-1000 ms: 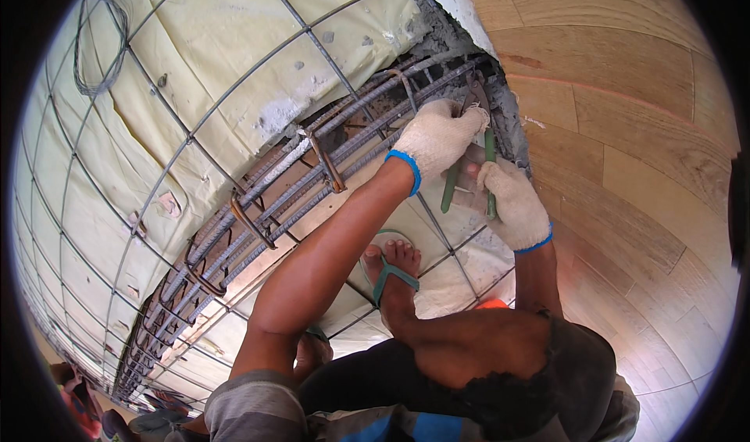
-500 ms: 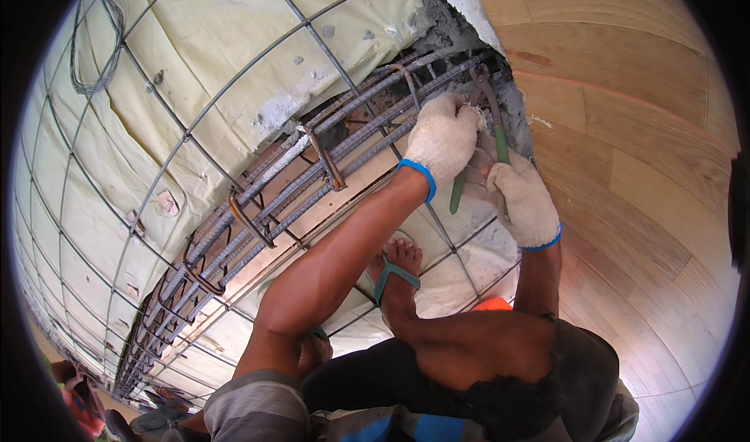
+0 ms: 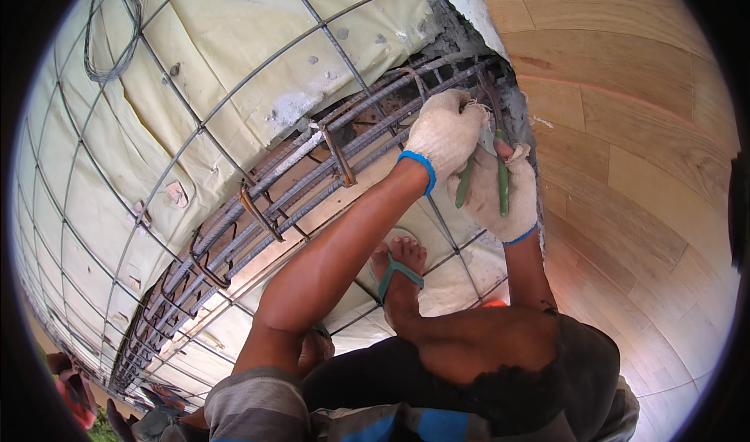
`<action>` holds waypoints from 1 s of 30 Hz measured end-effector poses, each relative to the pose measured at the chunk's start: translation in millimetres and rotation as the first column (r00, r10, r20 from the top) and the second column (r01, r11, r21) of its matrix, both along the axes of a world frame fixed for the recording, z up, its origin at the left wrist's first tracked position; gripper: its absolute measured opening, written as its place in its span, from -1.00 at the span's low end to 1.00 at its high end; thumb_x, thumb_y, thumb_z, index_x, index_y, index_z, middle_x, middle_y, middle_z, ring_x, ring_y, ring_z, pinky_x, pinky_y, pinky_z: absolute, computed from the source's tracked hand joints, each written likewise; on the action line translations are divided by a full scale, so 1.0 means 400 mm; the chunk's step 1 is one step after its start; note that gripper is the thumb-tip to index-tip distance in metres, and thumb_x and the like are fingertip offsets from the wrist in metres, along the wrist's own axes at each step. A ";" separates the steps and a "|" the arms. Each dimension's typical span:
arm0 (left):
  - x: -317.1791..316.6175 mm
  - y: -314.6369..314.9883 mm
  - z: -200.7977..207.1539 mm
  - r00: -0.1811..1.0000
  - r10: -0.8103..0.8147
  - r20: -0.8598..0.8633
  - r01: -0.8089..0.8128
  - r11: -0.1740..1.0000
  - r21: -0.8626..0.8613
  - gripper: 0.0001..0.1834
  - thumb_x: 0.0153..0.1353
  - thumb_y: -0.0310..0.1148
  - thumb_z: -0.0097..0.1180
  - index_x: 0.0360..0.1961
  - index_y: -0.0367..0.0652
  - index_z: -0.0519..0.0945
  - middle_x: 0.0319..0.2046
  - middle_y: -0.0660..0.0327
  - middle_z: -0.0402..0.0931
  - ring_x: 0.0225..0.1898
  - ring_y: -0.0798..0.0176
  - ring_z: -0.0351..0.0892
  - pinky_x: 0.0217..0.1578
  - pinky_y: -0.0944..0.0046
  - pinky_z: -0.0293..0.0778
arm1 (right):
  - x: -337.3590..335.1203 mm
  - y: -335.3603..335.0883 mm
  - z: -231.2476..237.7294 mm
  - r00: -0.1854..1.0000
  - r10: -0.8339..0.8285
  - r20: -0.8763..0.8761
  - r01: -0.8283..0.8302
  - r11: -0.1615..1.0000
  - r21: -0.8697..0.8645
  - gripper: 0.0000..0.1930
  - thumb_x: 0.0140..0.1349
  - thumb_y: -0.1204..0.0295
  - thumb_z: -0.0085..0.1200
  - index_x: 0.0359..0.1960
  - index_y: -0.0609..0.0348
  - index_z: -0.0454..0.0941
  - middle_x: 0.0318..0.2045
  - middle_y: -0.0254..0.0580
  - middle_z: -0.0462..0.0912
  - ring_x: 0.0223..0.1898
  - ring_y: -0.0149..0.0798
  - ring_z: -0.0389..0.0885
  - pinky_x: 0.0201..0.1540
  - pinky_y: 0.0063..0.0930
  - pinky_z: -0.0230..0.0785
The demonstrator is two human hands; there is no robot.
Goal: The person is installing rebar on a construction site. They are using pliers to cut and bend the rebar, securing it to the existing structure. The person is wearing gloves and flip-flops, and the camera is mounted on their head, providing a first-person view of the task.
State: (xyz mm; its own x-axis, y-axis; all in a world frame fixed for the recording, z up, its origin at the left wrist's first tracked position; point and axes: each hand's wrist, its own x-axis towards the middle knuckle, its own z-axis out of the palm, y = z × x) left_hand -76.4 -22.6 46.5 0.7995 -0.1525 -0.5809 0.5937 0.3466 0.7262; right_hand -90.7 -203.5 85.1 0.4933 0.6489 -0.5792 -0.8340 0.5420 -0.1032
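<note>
My right hand (image 3: 504,196), in a white knit glove with a blue cuff, holds green-handled pincers (image 3: 504,188). One handle lies across the palm under the thumb, and the handles are spread apart. The metal jaws point up at the end of the rebar bundle (image 3: 363,143), beside rough concrete. Just left of the pincers, my left hand (image 3: 449,133), gloved likewise, has its fingers curled together close to the bars. Whatever is between those fingers is hidden. Bent steel stirrups (image 3: 339,157) wrap the bars.
A grid of thin steel bars (image 3: 234,92) covers pale yellow sheeting (image 3: 234,20). A coil of wire (image 3: 141,21) lies on it at upper left. Wood-patterned boards (image 3: 625,168) rise along the right. My sandalled foot (image 3: 402,274) stands on the sheeting below the bars.
My right hand has turned palm up and shifted slightly left, with the pincers' handle now across the palm. My left hand stays by the bars. The view has shifted a little.
</note>
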 end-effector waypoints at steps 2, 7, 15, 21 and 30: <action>-0.003 0.013 0.012 0.999 0.025 -0.046 -0.028 0.996 -0.084 -0.64 0.49 -0.22 0.02 -0.03 -0.34 0.65 -0.51 0.26 0.49 -0.54 0.36 0.53 -0.51 0.24 0.46 | 0.018 -0.006 0.005 0.998 0.057 0.026 -0.055 0.995 -0.078 -0.41 0.58 0.13 -0.04 0.45 0.30 0.36 0.25 0.09 0.61 0.30 0.11 0.59 0.38 0.08 0.44; -0.008 0.024 -0.009 0.998 0.057 -0.026 -0.060 0.985 -0.164 -0.68 0.50 -0.21 0.04 -0.16 -0.29 0.64 -0.50 0.26 0.51 -0.53 0.34 0.50 -0.52 0.22 0.43 | 0.045 0.038 0.058 0.986 0.140 0.087 -0.096 0.916 -0.389 -0.49 0.56 0.19 -0.02 0.37 0.30 0.43 0.13 0.09 0.65 0.14 0.06 0.66 0.25 0.01 0.51; -0.016 0.035 0.020 0.994 0.098 -0.042 -0.105 0.958 -0.268 -0.68 0.50 -0.22 0.03 -0.17 -0.30 0.63 -0.43 0.24 0.55 -0.50 0.33 0.53 -0.50 0.28 0.46 | 0.045 0.055 0.072 0.989 0.081 0.124 -0.033 0.936 -0.350 -0.52 0.52 0.28 0.04 0.34 0.35 0.43 0.18 0.11 0.64 0.21 0.04 0.63 0.29 0.02 0.51; -0.020 0.048 0.037 0.995 0.104 -0.003 -0.099 0.935 -0.342 -0.65 0.55 -0.18 -0.02 -0.15 -0.28 0.61 -0.42 0.26 0.54 -0.45 0.36 0.56 -0.52 0.28 0.48 | 0.050 0.056 0.040 0.985 0.045 0.168 -0.002 0.968 -0.251 -0.51 0.56 0.18 0.05 0.33 0.29 0.45 0.19 0.01 0.63 0.19 -0.03 0.61 0.27 -0.09 0.48; -0.045 0.084 0.047 0.999 0.039 0.016 -0.035 0.985 -0.170 -0.64 0.57 -0.16 -0.08 -0.19 -0.21 0.61 -0.51 0.31 0.48 -0.51 0.41 0.49 -0.55 0.33 0.40 | -0.018 0.092 -0.062 0.970 0.037 0.239 0.085 0.872 -0.482 -0.45 0.53 0.05 0.13 0.40 0.08 0.44 0.25 -0.13 0.56 0.27 -0.09 0.53 0.38 -0.02 0.38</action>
State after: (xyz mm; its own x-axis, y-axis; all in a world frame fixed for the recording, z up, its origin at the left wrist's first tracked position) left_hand -94.5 11.1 65.3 0.8171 -0.2175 -0.5340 0.5649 0.4869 0.6662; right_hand -97.9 -166.7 60.1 0.6653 0.3018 -0.6829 -0.7396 0.3915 -0.5475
